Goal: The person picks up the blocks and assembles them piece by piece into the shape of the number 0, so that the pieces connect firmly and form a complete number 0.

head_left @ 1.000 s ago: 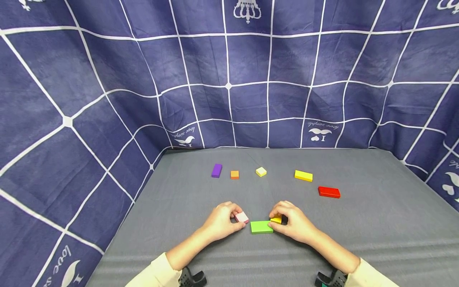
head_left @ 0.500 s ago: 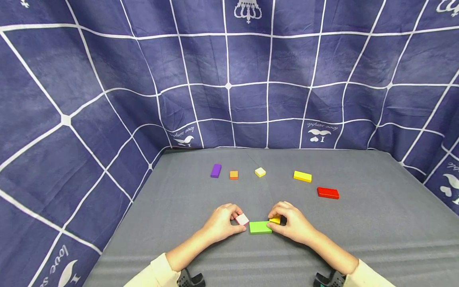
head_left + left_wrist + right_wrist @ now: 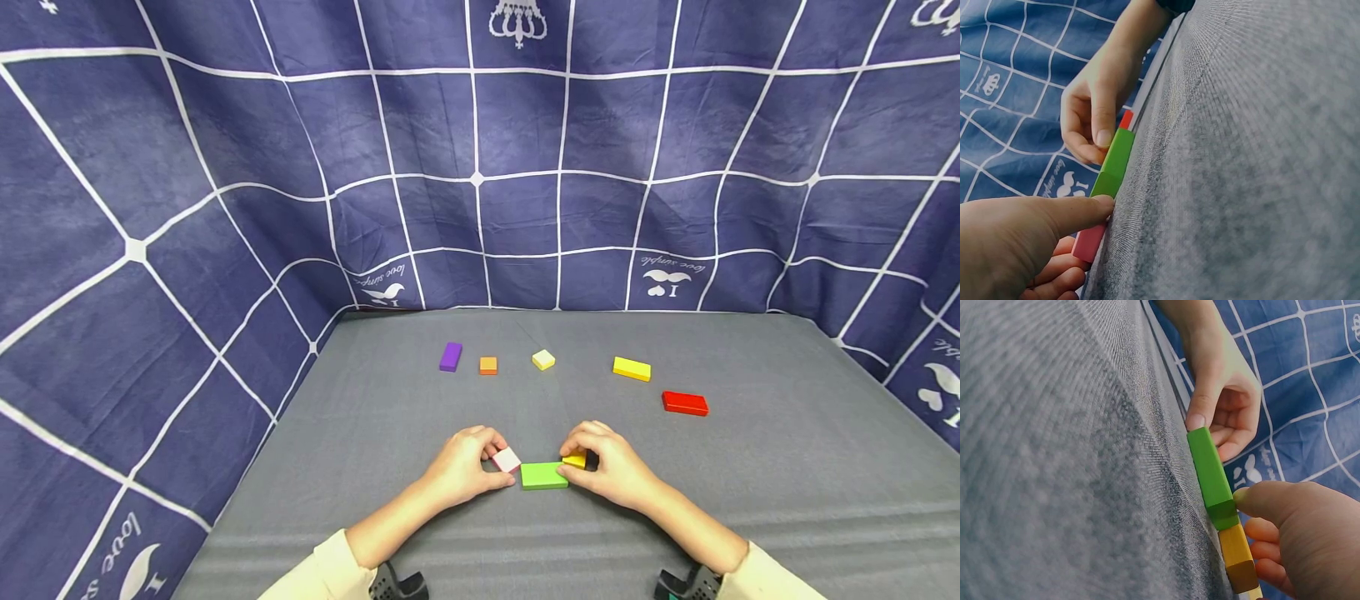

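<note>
My left hand (image 3: 465,467) holds a pink block (image 3: 507,460) between thumb and fingertips. This block lies slightly turned, its corner right at the left end of a flat green block (image 3: 544,476). On the other side, the fingers of my right hand (image 3: 609,465) curl round a small yellow-orange block (image 3: 574,460), which the hand partly covers. The right thumb tip rests at the green block's right end. In the right wrist view the yellow-orange block (image 3: 1235,547) sits close by the end of the green block (image 3: 1211,472). The left wrist view shows the left thumb over the pink block (image 3: 1091,242).
Farther back on the grey cloth table (image 3: 405,417) lie a purple block (image 3: 451,357), an orange block (image 3: 488,366), a pale yellow block (image 3: 543,360), a yellow block (image 3: 632,369) and a red block (image 3: 685,403). A blue checked curtain (image 3: 517,217) stands behind and to the sides.
The pink block has shifted slightly toward the green block and turned a little in my left hand. The right hand keeps its place by the green and yellow-orange blocks.
</note>
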Demonstrator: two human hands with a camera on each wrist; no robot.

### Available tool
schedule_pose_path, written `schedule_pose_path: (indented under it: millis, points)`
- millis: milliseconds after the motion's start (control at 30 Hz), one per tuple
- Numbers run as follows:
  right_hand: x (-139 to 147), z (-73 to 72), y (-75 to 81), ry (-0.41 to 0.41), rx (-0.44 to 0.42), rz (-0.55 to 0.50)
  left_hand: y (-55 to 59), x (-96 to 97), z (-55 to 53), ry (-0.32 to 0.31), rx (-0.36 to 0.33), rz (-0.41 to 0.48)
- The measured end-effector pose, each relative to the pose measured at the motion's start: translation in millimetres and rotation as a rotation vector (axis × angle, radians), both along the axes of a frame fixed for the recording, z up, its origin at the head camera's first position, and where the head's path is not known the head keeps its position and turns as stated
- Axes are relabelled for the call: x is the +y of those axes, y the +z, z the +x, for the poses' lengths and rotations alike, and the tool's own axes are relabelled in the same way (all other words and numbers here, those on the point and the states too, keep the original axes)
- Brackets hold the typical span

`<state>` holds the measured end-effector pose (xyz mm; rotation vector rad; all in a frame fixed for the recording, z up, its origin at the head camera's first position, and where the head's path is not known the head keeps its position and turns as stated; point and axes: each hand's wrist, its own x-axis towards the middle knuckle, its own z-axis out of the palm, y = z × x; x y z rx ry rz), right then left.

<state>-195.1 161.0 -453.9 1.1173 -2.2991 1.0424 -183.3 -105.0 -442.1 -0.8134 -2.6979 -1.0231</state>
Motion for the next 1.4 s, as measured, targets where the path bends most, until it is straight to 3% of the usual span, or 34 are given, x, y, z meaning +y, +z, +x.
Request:
schedule_pose_path:
  millis: [233,467,600,767,1400]
  points:
    - [0.4,0.4,0.3,0.002,0.003,-0.004,3.9,0.3,2.7,-0.006,0.024,-0.031]
    - [0.0,-0.6,2.4,0.004,-0.001,0.007,10.3,11.3,9.7,0.024,0.271,0.003]
    - [-0.8,-0.3,3.5,0.006,-0.013,0.004,10.3,21.9,15.8,-0.003,0.338,-0.064]
    - [0.1,0.9,3.0,0.003,-0.014,0.007,5.9,26.8,19.1,0.008,0.357,-0.125]
    - [0.3,1.5,2.1,-0.014,-0.026,0.018,1.0,26.6,18.4,0.002,0.37,-0.107]
